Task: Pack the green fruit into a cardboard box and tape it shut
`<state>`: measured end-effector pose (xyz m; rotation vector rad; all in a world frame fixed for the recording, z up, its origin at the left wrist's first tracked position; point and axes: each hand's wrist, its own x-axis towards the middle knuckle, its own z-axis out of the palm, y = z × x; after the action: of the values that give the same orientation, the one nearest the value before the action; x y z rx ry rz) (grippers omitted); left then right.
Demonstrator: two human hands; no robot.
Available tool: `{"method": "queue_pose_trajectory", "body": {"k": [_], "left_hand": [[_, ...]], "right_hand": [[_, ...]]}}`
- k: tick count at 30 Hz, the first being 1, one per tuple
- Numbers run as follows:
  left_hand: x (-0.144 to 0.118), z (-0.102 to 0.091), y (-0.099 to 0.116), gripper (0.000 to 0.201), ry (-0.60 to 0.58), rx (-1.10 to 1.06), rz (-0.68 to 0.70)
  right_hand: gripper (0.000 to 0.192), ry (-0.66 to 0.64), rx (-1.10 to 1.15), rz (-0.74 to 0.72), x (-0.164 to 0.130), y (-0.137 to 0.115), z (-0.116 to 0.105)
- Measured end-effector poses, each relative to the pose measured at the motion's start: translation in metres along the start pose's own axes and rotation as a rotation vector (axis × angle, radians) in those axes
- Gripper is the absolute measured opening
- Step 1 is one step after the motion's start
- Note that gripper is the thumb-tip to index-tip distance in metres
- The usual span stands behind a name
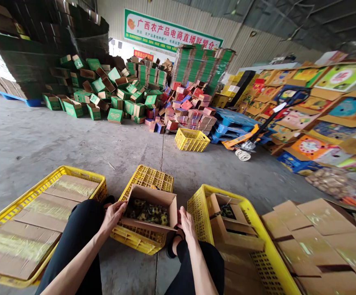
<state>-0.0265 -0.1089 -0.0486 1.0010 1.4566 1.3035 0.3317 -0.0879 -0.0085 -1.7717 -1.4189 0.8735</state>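
Note:
An open cardboard box (152,228) rests tilted on an upturned yellow crate (153,177) between my knees. Dark and yellow-green pieces (147,212), seemingly in clear wrapping, lie inside it; their kind is unclear. My left hand (114,217) grips the box's left edge, thumb near the rim. Against the right side, my right hand (186,223) holds the box with its fingers partly hidden. Just to the right, a long yellow crate (196,205) contains open cardboard boxes (237,227), one showing similar dark contents. At left, another yellow crate (82,171) holds taped, closed boxes (57,207).
Stacked closed cartons (322,233) stand at the right. Farther off are a yellow crate (192,140), blue pallets (233,119), a pallet jack (251,137) and a heap of green boxes (115,115). Colourful cartons (316,147) line the right side.

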Motion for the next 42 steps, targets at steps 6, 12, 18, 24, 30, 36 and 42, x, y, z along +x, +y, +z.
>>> {"method": "queue_pose_trajectory", "body": {"k": [6, 12, 18, 24, 30, 36, 42], "left_hand": [[-0.003, 0.0, 0.008, 0.074, -0.01, -0.074, -0.081], [-0.006, -0.001, 0.013, 0.081, -0.029, -0.133, -0.156], [-0.005, -0.001, 0.008, 0.089, -0.078, -0.184, -0.153], [0.001, 0.004, -0.007, 0.084, -0.086, -0.017, 0.086], [0.002, 0.003, -0.005, 0.062, -0.092, 0.119, 0.235], [0.002, 0.003, -0.003, 0.054, -0.095, 0.245, 0.309], [-0.002, 0.002, -0.008, 0.057, -0.156, 0.349, 0.337]], "right_hand": [[0.065, -0.038, 0.224, 0.298, -0.003, -0.001, 0.001], [0.069, -0.098, 0.35, 0.409, -0.006, -0.006, -0.004], [0.088, -0.145, 0.391, 0.359, -0.009, -0.013, -0.006], [0.094, -0.274, 0.272, 0.148, -0.013, -0.019, -0.009], [0.084, -0.322, 0.17, 0.058, -0.012, -0.009, -0.012], [0.079, -0.33, 0.115, 0.033, -0.016, 0.0, -0.016], [0.086, -0.385, 0.139, 0.092, -0.027, -0.002, -0.022]]}}
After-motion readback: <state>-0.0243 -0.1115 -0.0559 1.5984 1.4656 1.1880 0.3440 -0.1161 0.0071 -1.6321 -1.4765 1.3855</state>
